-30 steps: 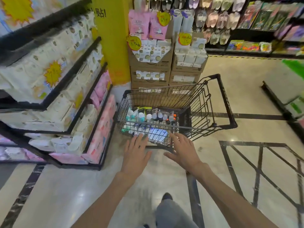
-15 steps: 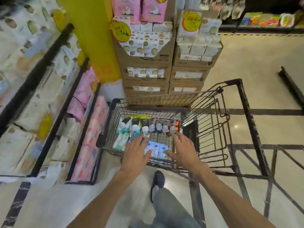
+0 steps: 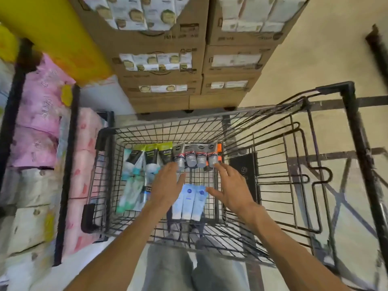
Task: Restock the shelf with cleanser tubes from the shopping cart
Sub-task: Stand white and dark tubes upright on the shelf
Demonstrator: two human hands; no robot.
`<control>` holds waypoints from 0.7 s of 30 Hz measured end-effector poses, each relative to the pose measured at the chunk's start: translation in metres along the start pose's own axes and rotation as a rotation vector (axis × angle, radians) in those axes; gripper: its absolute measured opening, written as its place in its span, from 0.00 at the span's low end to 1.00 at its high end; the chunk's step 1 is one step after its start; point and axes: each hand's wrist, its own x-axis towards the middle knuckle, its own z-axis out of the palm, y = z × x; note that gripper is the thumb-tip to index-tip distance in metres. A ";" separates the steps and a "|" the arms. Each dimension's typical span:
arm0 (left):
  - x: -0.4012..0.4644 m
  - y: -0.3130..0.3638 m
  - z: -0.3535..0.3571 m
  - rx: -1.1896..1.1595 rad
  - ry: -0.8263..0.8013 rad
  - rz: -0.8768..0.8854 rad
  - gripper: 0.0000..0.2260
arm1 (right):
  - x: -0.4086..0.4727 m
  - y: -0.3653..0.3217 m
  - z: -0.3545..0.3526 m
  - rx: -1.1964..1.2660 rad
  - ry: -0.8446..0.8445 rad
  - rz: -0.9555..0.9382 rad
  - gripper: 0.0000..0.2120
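Note:
A black wire shopping cart [image 3: 348,114] stands right in front of me. Its basket holds cleanser tubes: several grey ones [image 3: 195,155] in a row at the far side, black-and-green ones [image 3: 151,154] to their left, pale blue ones [image 3: 192,202] nearer me, and teal-white ones [image 3: 128,192] at the left. My left hand [image 3: 168,185] reaches into the basket with fingers spread, its fingertips at the leftmost grey tube. Over the basket's right part my right hand [image 3: 230,187] is spread too, fingertips by the rightmost grey tube. Neither hand holds anything.
Stacked cardboard cartons [image 3: 163,66] of boxed goods stand just beyond the cart. A black shelf rack [image 3: 67,164] with pink and white packs runs along the left. A yellow pillar [image 3: 52,34] rises at the back left. Beige floor [image 3: 315,49] lies to the right.
I have come closer and the view has tilted down over the cart. Both hands have gone from the near rim into the basket, up to the row of grey tubes.

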 end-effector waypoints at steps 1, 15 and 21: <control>0.018 -0.003 0.011 -0.011 -0.010 -0.026 0.22 | 0.011 0.006 0.009 0.007 -0.005 0.010 0.40; 0.151 -0.036 0.128 0.059 -0.036 -0.312 0.29 | 0.097 0.058 0.119 0.096 -0.064 0.162 0.40; 0.163 -0.029 0.138 0.032 -0.025 -0.380 0.33 | 0.093 0.061 0.129 0.137 -0.052 0.205 0.39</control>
